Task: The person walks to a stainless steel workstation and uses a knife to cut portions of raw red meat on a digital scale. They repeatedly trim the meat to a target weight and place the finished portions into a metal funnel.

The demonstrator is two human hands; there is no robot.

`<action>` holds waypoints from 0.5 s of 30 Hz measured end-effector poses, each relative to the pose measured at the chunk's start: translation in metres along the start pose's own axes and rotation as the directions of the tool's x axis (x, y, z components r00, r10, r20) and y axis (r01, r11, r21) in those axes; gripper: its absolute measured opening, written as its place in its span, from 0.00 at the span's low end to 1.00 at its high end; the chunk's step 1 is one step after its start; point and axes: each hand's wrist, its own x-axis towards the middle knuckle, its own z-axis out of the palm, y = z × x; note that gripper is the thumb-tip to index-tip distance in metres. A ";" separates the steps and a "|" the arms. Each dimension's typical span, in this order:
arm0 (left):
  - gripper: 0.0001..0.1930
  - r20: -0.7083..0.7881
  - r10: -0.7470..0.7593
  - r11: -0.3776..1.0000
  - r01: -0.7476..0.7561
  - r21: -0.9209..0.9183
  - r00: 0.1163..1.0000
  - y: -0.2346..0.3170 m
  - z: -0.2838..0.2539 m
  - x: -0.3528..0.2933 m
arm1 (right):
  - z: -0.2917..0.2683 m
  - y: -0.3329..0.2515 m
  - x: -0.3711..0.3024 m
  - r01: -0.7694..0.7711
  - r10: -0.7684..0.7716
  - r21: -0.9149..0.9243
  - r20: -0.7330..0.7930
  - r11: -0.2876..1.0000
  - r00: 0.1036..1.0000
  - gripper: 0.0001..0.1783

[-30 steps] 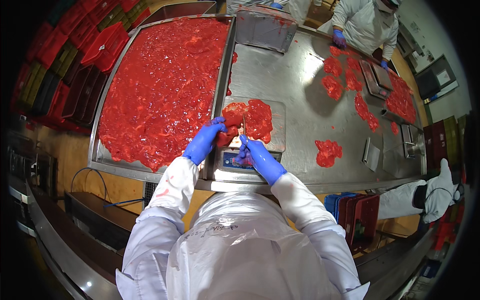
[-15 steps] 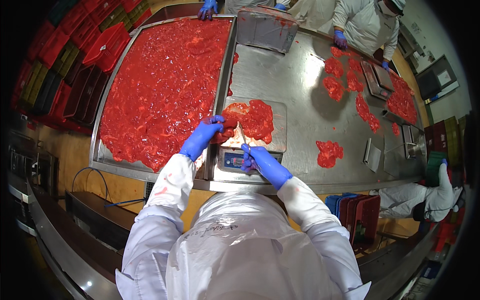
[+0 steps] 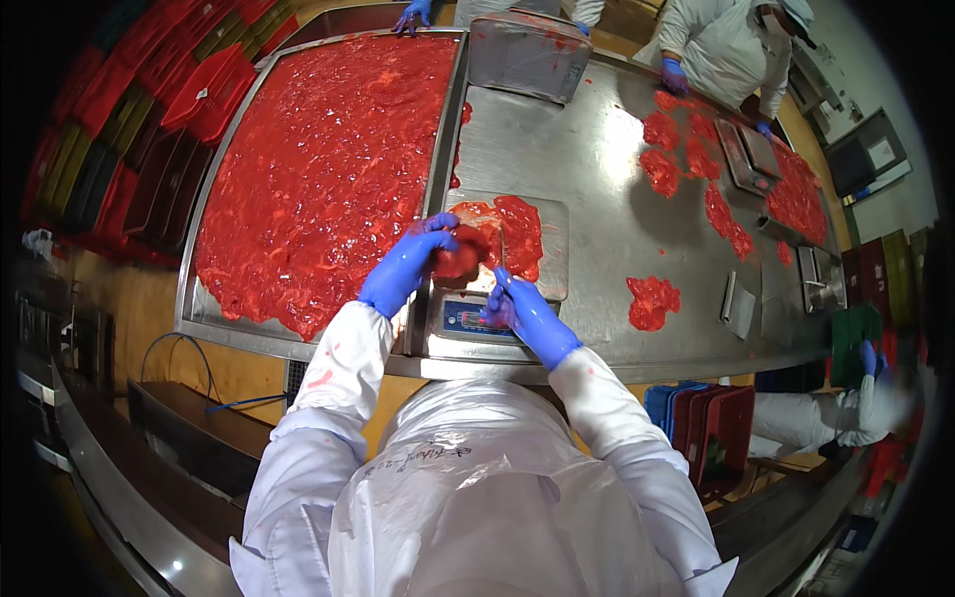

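Note:
My left hand [image 3: 398,269], in a blue glove, is closed on a dark red piece of raw meat [image 3: 461,259], slightly blurred. It holds the piece over the left side of a steel scale's platform [image 3: 556,254]. My right hand [image 3: 529,316], gloved alike, grips a knife [image 3: 502,247] whose thin blade points away from me. More wet red meat [image 3: 519,231] lies on the platform, right behind and beside the blade. The scale's blue display panel [image 3: 468,318] sits just left of my right hand. Part of the knife handle is hidden by my fingers.
Left of the scale, a wide steel-rimmed tray is full of red meat [image 3: 318,169]. A grey bin [image 3: 527,55] stands behind the scale. Meat pieces [image 3: 653,301] lie on the steel table [image 3: 597,219]; a co-worker [image 3: 716,50] stands at its far right. Red crates [image 3: 211,92] are stacked left.
The knife blade has swung right, away from the meat piece in my left hand, and now points straighter ahead. At lower right, a co-worker by the green crate has shifted.

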 end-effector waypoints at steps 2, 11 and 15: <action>0.17 -0.030 -0.008 0.989 0.003 -0.149 1.000 0.008 0.012 -0.007 | -0.005 0.000 -0.022 -0.008 0.008 -0.006 0.058 1.000 0.998 0.25; 0.13 -0.189 0.173 0.939 -0.103 0.329 0.967 -0.031 -0.030 0.021 | 0.009 -0.003 -0.053 -0.179 0.328 -0.433 0.298 0.883 0.896 0.39; 0.10 -0.136 0.145 0.963 -0.108 0.248 0.980 -0.033 -0.028 0.022 | 0.012 -0.007 -0.031 -0.235 0.364 -0.454 0.221 0.860 0.905 0.40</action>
